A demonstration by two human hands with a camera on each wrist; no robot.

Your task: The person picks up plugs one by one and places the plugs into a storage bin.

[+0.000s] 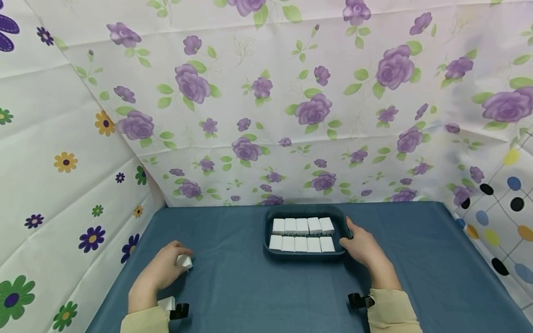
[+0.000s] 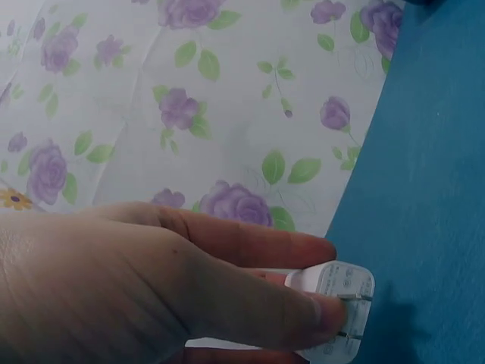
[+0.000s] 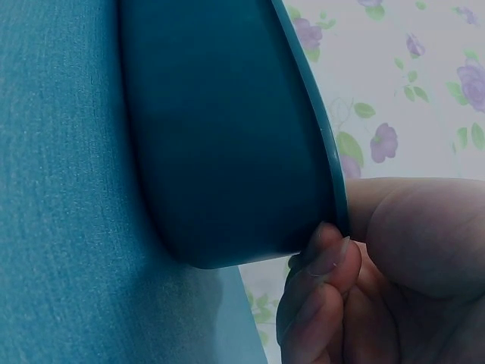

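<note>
My left hand [image 1: 164, 268] pinches a white plug-in charger [image 2: 345, 284] between thumb and fingers at the left side of the table. Two metal prongs show on the charger's face in the left wrist view. With my right hand [image 1: 362, 243] I grip the right end of a dark blue tray [image 1: 306, 255], thumb over its rim and fingertips against the outer wall [image 3: 227, 152]. Inside the tray, white chargers [image 1: 301, 226] stand in two rows, several in each, prongs showing below the back row.
A blue cloth [image 1: 266, 291] covers the table. Flowered sheets hang as a back wall [image 1: 266, 115] and a left wall [image 1: 62, 194], with a dotted sheet [image 1: 499, 217] at the right. A white object [image 1: 167, 303] shows beside the left wrist, partly hidden by the sleeve.
</note>
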